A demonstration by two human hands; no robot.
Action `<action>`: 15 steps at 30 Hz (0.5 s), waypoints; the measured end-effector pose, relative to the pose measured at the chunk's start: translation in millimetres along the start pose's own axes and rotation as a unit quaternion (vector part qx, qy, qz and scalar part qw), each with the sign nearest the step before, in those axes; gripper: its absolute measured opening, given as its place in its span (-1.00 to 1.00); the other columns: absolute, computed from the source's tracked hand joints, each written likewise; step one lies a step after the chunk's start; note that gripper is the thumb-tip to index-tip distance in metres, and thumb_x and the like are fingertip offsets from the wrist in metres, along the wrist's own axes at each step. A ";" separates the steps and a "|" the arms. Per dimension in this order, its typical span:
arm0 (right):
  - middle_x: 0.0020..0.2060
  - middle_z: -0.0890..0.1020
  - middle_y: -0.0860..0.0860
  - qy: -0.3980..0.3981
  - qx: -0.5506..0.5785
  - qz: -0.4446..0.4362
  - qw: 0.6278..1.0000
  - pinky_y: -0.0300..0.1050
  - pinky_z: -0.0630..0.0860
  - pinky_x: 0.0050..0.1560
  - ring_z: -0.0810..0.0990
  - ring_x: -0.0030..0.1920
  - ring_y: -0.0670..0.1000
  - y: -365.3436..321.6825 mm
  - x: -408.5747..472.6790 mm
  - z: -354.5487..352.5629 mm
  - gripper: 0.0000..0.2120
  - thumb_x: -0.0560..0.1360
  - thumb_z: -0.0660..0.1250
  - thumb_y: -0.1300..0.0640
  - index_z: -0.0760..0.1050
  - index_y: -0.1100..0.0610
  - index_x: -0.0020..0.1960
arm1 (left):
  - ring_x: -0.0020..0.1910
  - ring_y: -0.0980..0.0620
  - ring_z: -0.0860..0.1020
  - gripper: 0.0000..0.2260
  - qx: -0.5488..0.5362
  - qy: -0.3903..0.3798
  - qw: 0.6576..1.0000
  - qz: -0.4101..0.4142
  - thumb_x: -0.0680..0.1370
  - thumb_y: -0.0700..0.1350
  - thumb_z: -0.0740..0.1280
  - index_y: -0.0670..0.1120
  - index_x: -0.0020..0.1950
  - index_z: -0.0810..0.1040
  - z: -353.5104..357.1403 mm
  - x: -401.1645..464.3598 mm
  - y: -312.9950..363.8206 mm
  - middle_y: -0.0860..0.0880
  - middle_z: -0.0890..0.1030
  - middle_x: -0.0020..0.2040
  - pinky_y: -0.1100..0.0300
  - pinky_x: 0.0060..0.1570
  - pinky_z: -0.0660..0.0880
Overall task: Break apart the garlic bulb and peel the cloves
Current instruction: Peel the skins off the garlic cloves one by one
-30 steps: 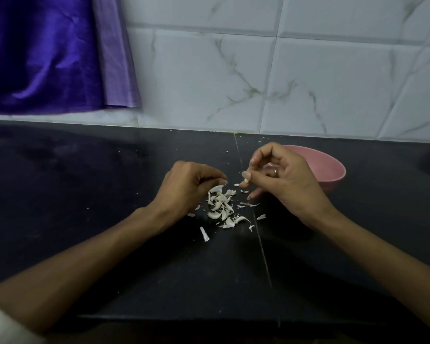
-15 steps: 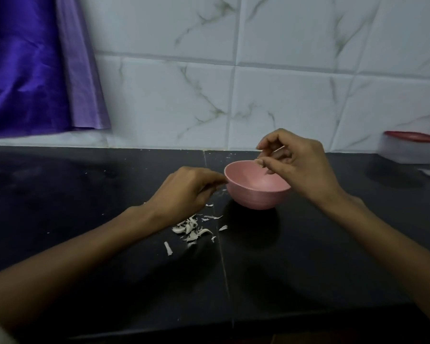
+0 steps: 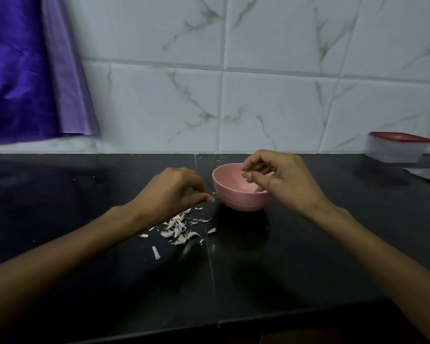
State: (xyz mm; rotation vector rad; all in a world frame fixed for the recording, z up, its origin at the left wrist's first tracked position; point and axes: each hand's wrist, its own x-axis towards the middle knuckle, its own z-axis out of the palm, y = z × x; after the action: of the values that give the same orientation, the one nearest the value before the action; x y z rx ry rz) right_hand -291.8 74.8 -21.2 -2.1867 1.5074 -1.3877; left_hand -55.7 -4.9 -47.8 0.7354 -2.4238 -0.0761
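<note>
Two hands over a black desk, garlic skins piled beside a pink bowl

The garlic skins (image 3: 178, 230) are thin, pale, curled flakes, heaped at the middle of the desk (image 3: 85, 194) with a few strays just beside the heap; no whole bulb or clove shows. The left hand (image 3: 170, 192) hovers above the heap, fingers loosely curled, and I cannot tell whether it holds anything. The right hand (image 3: 281, 181) hangs over the rim of the pink bowl (image 3: 230, 192), which stands toward the back edge, its fingers bent downward and gripping nothing visible. A clear box with a red lid (image 3: 396, 150) sits at the back right corner. No writing is readable
</note>
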 end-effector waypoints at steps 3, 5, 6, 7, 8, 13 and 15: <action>-0.26 0.66 -0.16 -0.058 -0.006 -0.009 0.998 -0.20 0.61 -0.17 0.64 -0.19 -0.13 -4.0 -7.2 17.9 -0.80 0.47 0.45 0.32 0.63 0.01 -0.11 | -0.17 0.15 0.57 -0.54 -0.005 -0.002 1.000 -0.019 0.45 0.34 0.22 0.00 -0.11 0.69 -0.1 -19.3 -10.3 0.12 0.65 -0.16 0.02 -0.23 0.56; -0.26 0.66 -0.13 -0.121 -0.003 -0.003 0.993 -0.19 0.63 -0.19 0.63 -0.24 -0.14 -5.8 -10.8 32.1 -0.82 0.48 0.44 0.32 0.65 0.05 -0.08 | -0.16 0.13 0.58 -0.61 0.000 -0.005 1.000 -0.007 0.51 0.24 0.24 -0.03 -0.06 0.70 1.5 -30.1 -16.2 0.11 0.67 -0.12 0.05 -0.21 0.57; -0.24 0.67 -0.12 -0.150 -0.014 -0.011 0.988 -0.23 0.61 -0.19 0.64 -0.24 -0.15 -6.3 -11.8 38.6 -0.84 0.48 0.44 0.31 0.66 0.07 -0.06 | -0.15 0.12 0.58 -0.68 0.005 -0.005 1.000 -0.001 0.53 0.15 0.29 -0.05 -0.03 0.70 2.1 -34.2 -19.6 0.09 0.68 -0.11 0.13 -0.18 0.56; -0.22 0.67 -0.13 -0.177 -0.032 -0.023 0.983 -0.30 0.57 -0.19 0.64 -0.24 -0.18 -7.0 -12.4 44.6 -0.86 0.48 0.44 0.29 0.67 0.09 -0.03 | -0.13 0.11 0.59 -0.77 0.005 -0.002 1.000 0.000 0.54 0.05 0.33 -0.07 -0.01 0.70 2.2 -37.9 -23.1 0.07 0.68 -0.09 0.25 -0.13 0.54; -0.20 0.67 -0.16 -0.202 -0.046 -0.030 0.978 -0.37 0.52 -0.19 0.64 -0.21 -0.22 -7.8 -12.7 50.4 -0.87 0.49 0.44 0.27 0.67 0.10 0.01 | -0.11 0.11 0.59 -0.83 0.003 0.004 1.000 -0.001 0.53 -0.05 0.36 -0.09 0.00 0.69 2.1 -41.2 -26.8 0.05 0.69 -0.08 0.36 -0.11 0.48; -0.07 0.64 -0.13 -0.267 -0.100 -0.050 0.957 -0.42 0.45 -0.12 0.61 -0.08 -0.18 -12.2 -8.8 75.1 -0.83 0.51 0.43 0.17 0.66 0.06 0.10 | -0.06 0.16 0.53 -0.87 -0.010 0.032 0.999 -0.026 0.51 -0.23 0.40 -0.14 0.03 0.68 2.2 -53.4 -44.4 0.06 0.65 -0.08 0.45 -0.05 0.40; -0.03 0.65 -0.10 -0.279 -0.115 -0.065 0.951 -0.37 0.48 -0.10 0.61 -0.07 -0.16 -13.2 -4.7 84.6 -0.82 0.52 0.41 0.15 0.65 0.03 0.12 | -0.08 0.14 0.55 -0.87 -0.022 0.055 0.997 -0.049 0.51 -0.25 0.42 -0.12 0.02 0.68 -0.2 -54.3 -49.2 0.09 0.62 -0.12 0.35 -0.04 0.46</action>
State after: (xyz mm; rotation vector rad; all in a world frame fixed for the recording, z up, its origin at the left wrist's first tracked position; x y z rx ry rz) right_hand -220.4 54.7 -64.1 -2.5563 1.3726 -0.5440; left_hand 4.7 -18.1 -87.1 0.8161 -2.2749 -0.1235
